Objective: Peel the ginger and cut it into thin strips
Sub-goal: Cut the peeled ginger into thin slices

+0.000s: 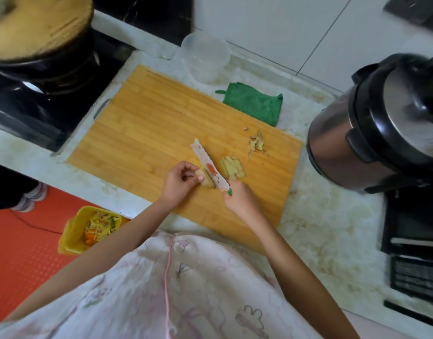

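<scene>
On the near right part of the rectangular bamboo cutting board (pixel 149 123), the left hand (pixel 180 183) is pinching a pale yellow peeled ginger chunk (pixel 207 181). The right hand (pixel 240 199) is gripping a white patterned, green-handled knife (pixel 205 160), its blade lying against the chunk. Flat ginger slices (pixel 232 168) are lying just right of the blade, and bare wood is stretching away left and far.

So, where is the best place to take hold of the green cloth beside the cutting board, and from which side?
Probably pinch the green cloth from above at its left corner, where a small loop sticks out. It lies flat and folded on the counter, so a sideways grip finds little, and the cooker stands near its right.
</scene>
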Tool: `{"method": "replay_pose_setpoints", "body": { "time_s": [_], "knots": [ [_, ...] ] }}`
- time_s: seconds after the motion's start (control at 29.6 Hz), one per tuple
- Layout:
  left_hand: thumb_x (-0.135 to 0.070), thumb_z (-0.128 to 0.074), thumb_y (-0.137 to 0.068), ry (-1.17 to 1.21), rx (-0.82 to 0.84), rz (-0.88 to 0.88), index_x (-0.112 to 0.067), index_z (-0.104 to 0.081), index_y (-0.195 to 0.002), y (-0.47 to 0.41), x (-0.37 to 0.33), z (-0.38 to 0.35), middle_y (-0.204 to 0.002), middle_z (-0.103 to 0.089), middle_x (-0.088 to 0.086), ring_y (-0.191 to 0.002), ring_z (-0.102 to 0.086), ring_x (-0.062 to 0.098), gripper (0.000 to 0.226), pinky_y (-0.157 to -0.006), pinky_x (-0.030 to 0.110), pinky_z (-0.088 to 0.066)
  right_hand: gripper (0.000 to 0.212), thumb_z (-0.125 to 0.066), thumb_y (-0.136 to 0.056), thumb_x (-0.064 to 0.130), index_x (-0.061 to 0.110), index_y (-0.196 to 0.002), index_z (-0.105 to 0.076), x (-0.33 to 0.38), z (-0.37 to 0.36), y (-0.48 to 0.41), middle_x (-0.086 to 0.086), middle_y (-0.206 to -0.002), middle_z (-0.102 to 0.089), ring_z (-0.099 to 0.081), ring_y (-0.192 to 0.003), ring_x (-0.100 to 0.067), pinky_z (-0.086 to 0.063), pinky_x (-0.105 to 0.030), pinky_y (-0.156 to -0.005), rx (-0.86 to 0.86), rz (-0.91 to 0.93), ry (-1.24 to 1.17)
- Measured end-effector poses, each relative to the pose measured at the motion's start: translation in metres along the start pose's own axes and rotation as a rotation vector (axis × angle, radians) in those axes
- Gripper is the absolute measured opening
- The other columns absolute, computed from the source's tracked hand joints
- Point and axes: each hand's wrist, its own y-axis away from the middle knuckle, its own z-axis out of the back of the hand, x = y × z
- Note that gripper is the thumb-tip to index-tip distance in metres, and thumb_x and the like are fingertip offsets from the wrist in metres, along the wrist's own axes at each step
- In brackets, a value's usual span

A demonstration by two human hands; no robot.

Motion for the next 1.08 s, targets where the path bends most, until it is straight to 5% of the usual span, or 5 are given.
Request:
{"method": "replay_pose_setpoints", "body": {
  "time_s": [0.14,0.27,0.51,0.74,1.08],
  "knots": [
    [-0.001,-0.074,-0.08,-0.017,0.019,-0.022,-0.024,-0.057,-0.087,0.0,0.001,0.003,-0.079,-0.062,-0.004,-0.069,-0.059,-0.008,0.03,-0.072,0.01,-0.045,0.024,-0.045,-0.094,0.008,0.004,-0.108,-0.064,-0.014,0.005,0.005,-0.01,-0.084,-0.066,-0.053,-0.062,-0.02,-0.034,-0.029,-0.049,-0.111,-0.058,-0.039],
    [0.0,-0.07,-0.083,-0.066,0.066,-0.113,-0.026,-0.06,-0.102,0.0,0.001,0.003,-0.1,-0.061,-0.009,-0.075,-0.058,-0.008,0.034,-0.076,0.009,-0.043,0.026,-0.044,-0.096,0.01,0.007,-0.113,-0.063,-0.022,0.01,0.009,0.004,-0.066,-0.054,-0.045,-0.05,-0.009,-0.029,-0.017,-0.039,-0.154,-0.068,-0.125],
    [-0.025,-0.055,-0.083,-0.241,0.209,-0.21,-0.031,-0.06,-0.119,0.001,0.002,0.007,-0.113,-0.057,-0.015,-0.093,-0.053,-0.003,0.038,-0.082,0.01,-0.04,0.024,-0.045,-0.096,0.018,0.009,-0.106,-0.064,-0.027,-0.001,0.023,0.007,-0.06,-0.049,-0.049,-0.053,-0.019,-0.036,-0.027,-0.051,-0.077,-0.155,-0.222],
    [-0.013,-0.073,-0.081,-0.33,0.286,-0.207,-0.041,-0.059,-0.099,-0.002,-0.001,0.024,-0.093,-0.068,-0.003,-0.075,-0.059,0.011,0.036,-0.069,0.025,-0.046,0.024,-0.044,-0.097,0.018,0.008,-0.105,-0.064,-0.035,0.004,0.029,-0.006,-0.08,-0.062,-0.048,-0.057,-0.015,-0.03,-0.023,-0.044,-0.224,-0.192,-0.135],
    [-0.001,-0.077,-0.076,-0.201,0.083,-0.115,-0.021,-0.066,-0.093,-0.006,-0.003,0.021,-0.063,-0.06,0.001,-0.062,-0.056,-0.003,0.028,-0.068,0.01,-0.042,0.025,-0.045,-0.096,0.017,0.009,-0.11,-0.064,-0.028,-0.009,0.04,-0.006,-0.085,-0.068,-0.051,-0.054,-0.012,-0.034,-0.027,-0.048,-0.253,-0.131,-0.352]
  ]
}}
